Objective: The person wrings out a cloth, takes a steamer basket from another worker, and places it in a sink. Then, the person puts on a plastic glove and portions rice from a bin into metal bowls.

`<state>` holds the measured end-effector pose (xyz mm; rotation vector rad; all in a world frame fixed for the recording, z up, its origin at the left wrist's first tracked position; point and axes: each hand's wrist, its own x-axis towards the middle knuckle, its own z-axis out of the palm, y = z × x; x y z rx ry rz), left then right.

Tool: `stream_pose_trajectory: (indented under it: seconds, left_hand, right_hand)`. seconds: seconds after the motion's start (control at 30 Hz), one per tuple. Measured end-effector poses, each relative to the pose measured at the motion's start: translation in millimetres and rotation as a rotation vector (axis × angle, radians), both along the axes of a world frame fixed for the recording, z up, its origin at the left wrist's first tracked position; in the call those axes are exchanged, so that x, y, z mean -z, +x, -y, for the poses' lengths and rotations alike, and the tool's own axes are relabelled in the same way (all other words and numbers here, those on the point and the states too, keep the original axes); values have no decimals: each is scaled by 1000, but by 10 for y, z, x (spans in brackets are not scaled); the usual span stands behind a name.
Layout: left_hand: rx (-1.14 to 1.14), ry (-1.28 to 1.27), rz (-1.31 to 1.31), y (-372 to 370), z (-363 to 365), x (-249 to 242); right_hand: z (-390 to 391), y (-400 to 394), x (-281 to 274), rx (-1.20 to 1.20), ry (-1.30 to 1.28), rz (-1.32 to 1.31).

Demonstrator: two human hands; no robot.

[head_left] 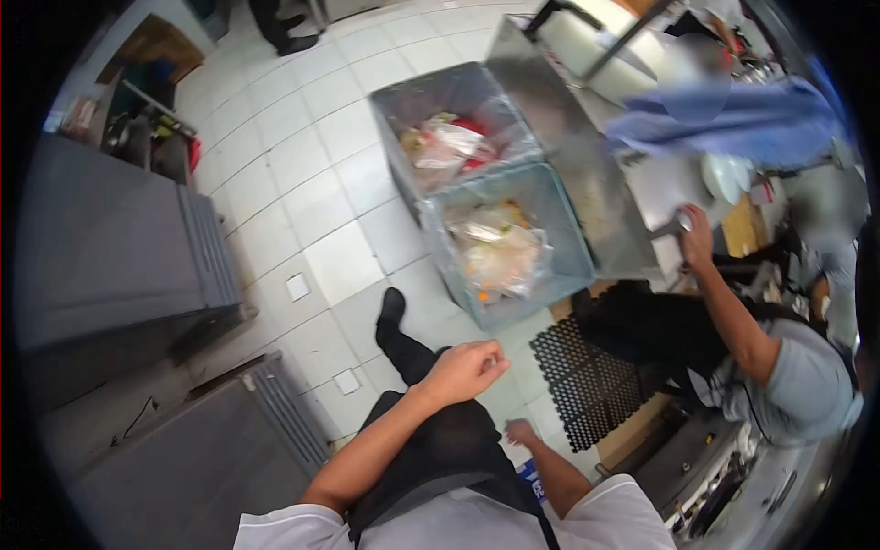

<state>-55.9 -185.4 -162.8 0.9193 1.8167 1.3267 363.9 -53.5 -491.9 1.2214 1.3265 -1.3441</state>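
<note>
My left hand [467, 368] hangs in front of me over my black apron [440, 449], fingers curled into a loose fist with nothing visible in it. My right hand [521, 431] is lower and close to my body, small in view, with its fingers bent downward; its grip is unclear. My black shoe [392, 307] steps forward on the white tiled floor [312, 174]. Just ahead stand two bins lined with clear bags, the nearer bin [568, 261] and the farther bin [394, 101], both holding food waste and wrappers.
A steel counter [568, 156] runs beside the bins. A person in a grey shirt [797, 385] leans at it, a hand [697, 229] on its top; another person in blue [752, 119] stands beyond. A black rubber mat [587, 376] lies at right, and grey cabinets [110, 247] stand at left.
</note>
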Motion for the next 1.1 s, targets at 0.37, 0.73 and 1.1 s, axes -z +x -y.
stream_pose_trajectory:
  seconds: [0.37,0.73,1.1]
  left_hand:
    - [-482,-168,35,-2215,1459,844]
    - [-1396,-17,696,-2968,4208,2129]
    - [-442,-918,501,-6128,4121,2212]
  right_hand:
    - [2602,-5803,-2077,1055,-592,-590]
    - [1667,-7091,-2889,198,-453,-740]
    - [1183,-7271,-2295,1233,313,-634]
